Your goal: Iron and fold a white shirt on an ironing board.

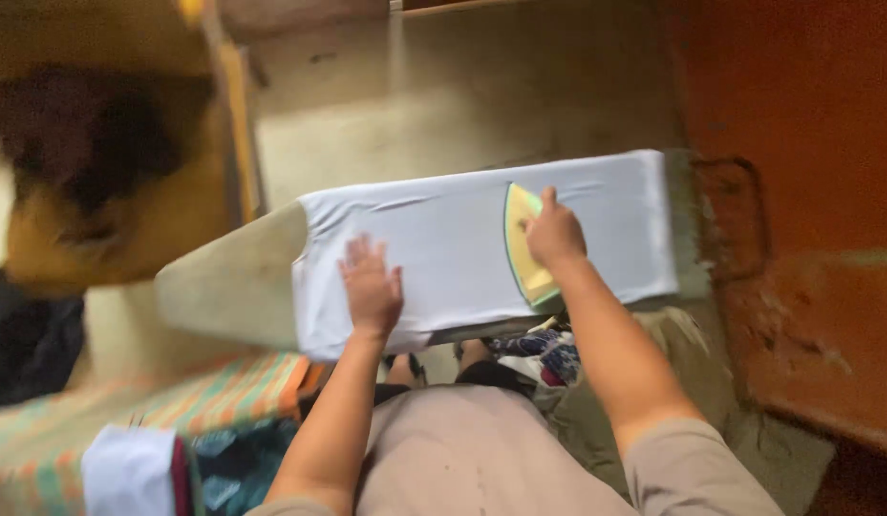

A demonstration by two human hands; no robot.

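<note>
Seen from above, a white garment (462, 253) of smooth cloth lies stretched over a padded ironing board (238, 277), whose bare, tapered beige nose sticks out to the left. The left hand (372, 287) rests flat on the fabric, fingers spread, gripping nothing. The right hand (553, 234) presses down on a yellow, green-edged wedge-shaped card (524, 263) lying on the cloth. A striped, woven mat (176, 397) lies below on the floor, with folded white cloth (128, 473) on it.

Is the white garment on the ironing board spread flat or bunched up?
Spread flat: the white garment lies smooth over the ironing board, left hand pressed flat on it, right hand on its yellow-green patch.
</note>
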